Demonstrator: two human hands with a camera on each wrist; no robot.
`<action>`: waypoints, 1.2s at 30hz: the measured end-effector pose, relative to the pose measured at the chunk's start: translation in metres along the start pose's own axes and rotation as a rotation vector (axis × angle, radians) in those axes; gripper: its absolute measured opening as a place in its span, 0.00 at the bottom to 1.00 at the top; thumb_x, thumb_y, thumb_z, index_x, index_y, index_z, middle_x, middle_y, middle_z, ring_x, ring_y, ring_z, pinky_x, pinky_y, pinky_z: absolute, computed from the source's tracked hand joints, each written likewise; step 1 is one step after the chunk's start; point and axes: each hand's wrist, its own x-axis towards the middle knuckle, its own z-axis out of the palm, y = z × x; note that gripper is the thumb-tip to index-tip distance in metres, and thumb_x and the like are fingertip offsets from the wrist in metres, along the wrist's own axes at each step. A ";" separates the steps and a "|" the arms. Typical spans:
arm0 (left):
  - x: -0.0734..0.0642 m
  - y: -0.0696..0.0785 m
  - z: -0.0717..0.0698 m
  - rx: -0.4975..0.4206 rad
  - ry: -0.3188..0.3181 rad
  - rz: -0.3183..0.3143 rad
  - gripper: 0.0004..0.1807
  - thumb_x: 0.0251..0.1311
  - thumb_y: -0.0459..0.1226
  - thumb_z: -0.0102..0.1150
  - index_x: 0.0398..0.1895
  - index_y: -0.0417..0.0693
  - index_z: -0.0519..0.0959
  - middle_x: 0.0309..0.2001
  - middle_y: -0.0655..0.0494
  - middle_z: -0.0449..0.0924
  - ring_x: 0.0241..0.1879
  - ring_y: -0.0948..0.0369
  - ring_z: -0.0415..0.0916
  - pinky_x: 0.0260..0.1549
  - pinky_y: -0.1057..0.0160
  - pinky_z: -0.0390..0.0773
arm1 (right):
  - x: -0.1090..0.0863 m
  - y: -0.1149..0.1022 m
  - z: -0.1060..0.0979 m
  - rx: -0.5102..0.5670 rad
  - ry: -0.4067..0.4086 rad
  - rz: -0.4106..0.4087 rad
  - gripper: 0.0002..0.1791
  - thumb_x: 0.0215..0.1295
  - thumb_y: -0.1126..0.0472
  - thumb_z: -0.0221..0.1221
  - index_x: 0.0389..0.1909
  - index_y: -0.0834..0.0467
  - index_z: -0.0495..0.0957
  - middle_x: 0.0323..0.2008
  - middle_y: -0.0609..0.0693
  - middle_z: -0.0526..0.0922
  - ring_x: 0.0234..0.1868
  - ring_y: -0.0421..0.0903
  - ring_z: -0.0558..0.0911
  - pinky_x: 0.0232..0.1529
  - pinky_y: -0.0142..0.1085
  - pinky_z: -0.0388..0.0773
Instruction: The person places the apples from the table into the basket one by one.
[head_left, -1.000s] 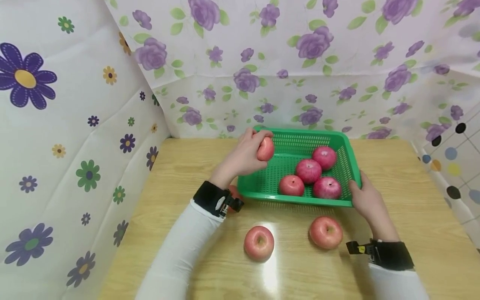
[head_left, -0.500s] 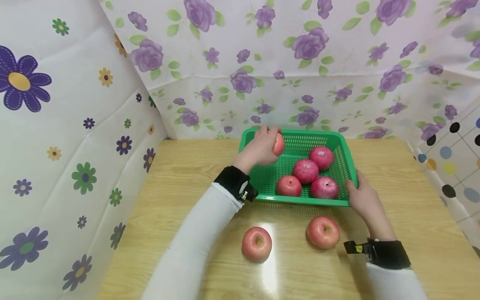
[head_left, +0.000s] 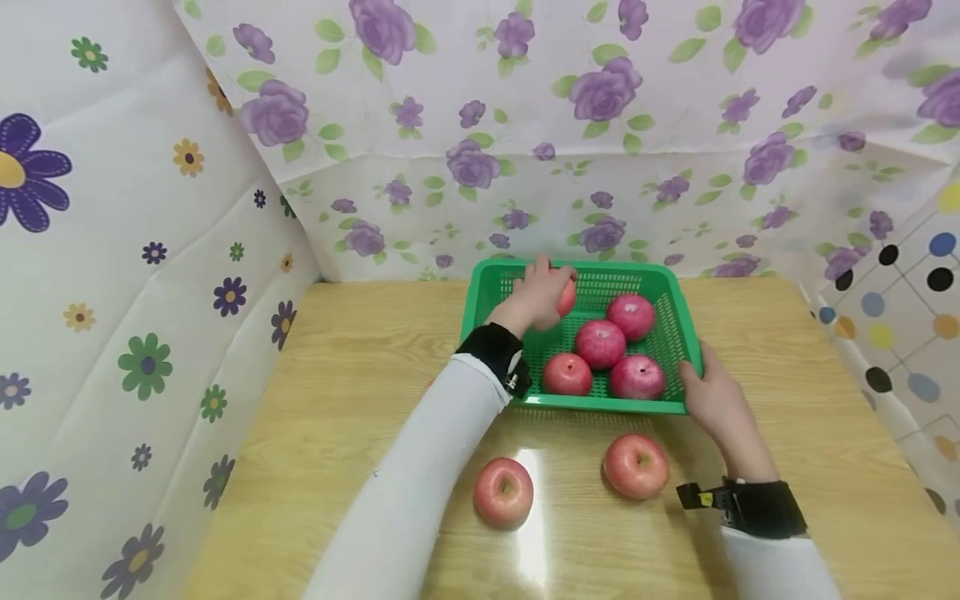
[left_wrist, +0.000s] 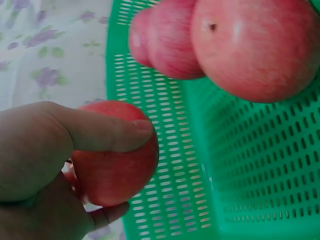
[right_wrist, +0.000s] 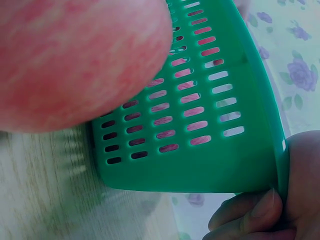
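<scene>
My left hand (head_left: 538, 298) grips a red apple (head_left: 567, 298) over the left rear part of a green plastic basket (head_left: 600, 406). In the left wrist view the thumb (left_wrist: 115, 132) lies across the apple (left_wrist: 117, 175), and a finger curls underneath it. Several redder apples (head_left: 600, 343) sit grouped in the basket's right half. At the basket's right front corner my right hand (head_left: 716, 400) holds the rim. The right wrist view has its curled fingers (right_wrist: 250, 215) right at the edge of the slotted wall (right_wrist: 225, 165).
Two apples, one at left (head_left: 504, 493) and one at right (head_left: 637, 467), lie on the wooden table (head_left: 337, 358) in front of the basket. The left sleeve (head_left: 420, 475) mostly hides another. Flowered sheets (head_left: 525, 175) rise behind and at the left.
My left hand has carried its apple rightward, from the basket's left edge to over its inside. The right hand still holds the corner; the view has shifted slightly.
</scene>
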 end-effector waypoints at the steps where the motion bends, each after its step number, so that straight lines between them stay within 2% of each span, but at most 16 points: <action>1: 0.002 0.001 0.002 0.015 -0.010 0.011 0.39 0.59 0.30 0.62 0.73 0.62 0.62 0.69 0.45 0.52 0.65 0.50 0.54 0.60 0.48 0.65 | 0.000 0.000 0.000 0.000 -0.003 0.001 0.37 0.79 0.42 0.31 0.79 0.58 0.39 0.63 0.74 0.65 0.55 0.69 0.68 0.48 0.68 0.68; 5: 0.010 0.001 0.013 0.104 -0.050 0.061 0.36 0.62 0.36 0.61 0.73 0.62 0.62 0.68 0.45 0.55 0.66 0.49 0.54 0.65 0.44 0.62 | 0.001 -0.001 0.001 -0.006 -0.005 0.005 0.37 0.80 0.42 0.31 0.79 0.59 0.38 0.64 0.75 0.64 0.57 0.69 0.68 0.50 0.69 0.68; 8: 0.013 0.001 0.018 0.141 -0.085 0.078 0.34 0.65 0.37 0.59 0.74 0.63 0.62 0.68 0.47 0.56 0.66 0.49 0.53 0.67 0.46 0.59 | 0.001 -0.001 0.000 -0.010 -0.002 0.006 0.37 0.80 0.43 0.31 0.79 0.59 0.38 0.64 0.75 0.63 0.58 0.70 0.67 0.50 0.69 0.67; 13: 0.016 -0.001 0.018 0.165 -0.121 0.100 0.34 0.67 0.34 0.56 0.74 0.63 0.61 0.70 0.48 0.54 0.68 0.50 0.51 0.69 0.47 0.55 | 0.001 -0.001 -0.001 -0.012 -0.002 0.007 0.37 0.80 0.42 0.31 0.79 0.57 0.38 0.65 0.75 0.63 0.58 0.71 0.67 0.49 0.69 0.68; 20: 0.022 -0.005 0.015 0.213 -0.191 0.205 0.30 0.70 0.34 0.52 0.73 0.62 0.62 0.72 0.50 0.53 0.72 0.50 0.46 0.71 0.48 0.50 | 0.001 0.001 -0.001 -0.025 -0.009 0.008 0.37 0.79 0.42 0.31 0.80 0.57 0.38 0.63 0.74 0.66 0.53 0.68 0.71 0.43 0.64 0.72; 24: 0.027 -0.008 0.023 0.286 -0.185 0.252 0.26 0.72 0.37 0.51 0.72 0.60 0.64 0.71 0.51 0.57 0.71 0.50 0.49 0.70 0.48 0.53 | 0.000 0.000 -0.001 -0.018 -0.011 0.005 0.36 0.79 0.42 0.31 0.80 0.56 0.38 0.63 0.73 0.66 0.53 0.68 0.71 0.43 0.62 0.73; 28: 0.031 -0.010 0.033 0.356 -0.168 0.256 0.25 0.74 0.38 0.48 0.72 0.59 0.64 0.71 0.51 0.59 0.71 0.50 0.50 0.69 0.47 0.54 | -0.001 -0.002 -0.001 -0.011 -0.023 0.012 0.36 0.80 0.42 0.31 0.80 0.56 0.39 0.62 0.73 0.67 0.52 0.67 0.72 0.41 0.59 0.74; 36: 0.039 -0.011 0.045 0.322 -0.144 0.219 0.27 0.74 0.39 0.49 0.74 0.61 0.62 0.75 0.48 0.49 0.74 0.49 0.41 0.71 0.46 0.49 | -0.001 0.001 -0.001 -0.021 -0.001 0.013 0.36 0.80 0.43 0.31 0.79 0.58 0.40 0.62 0.73 0.67 0.52 0.66 0.73 0.41 0.60 0.74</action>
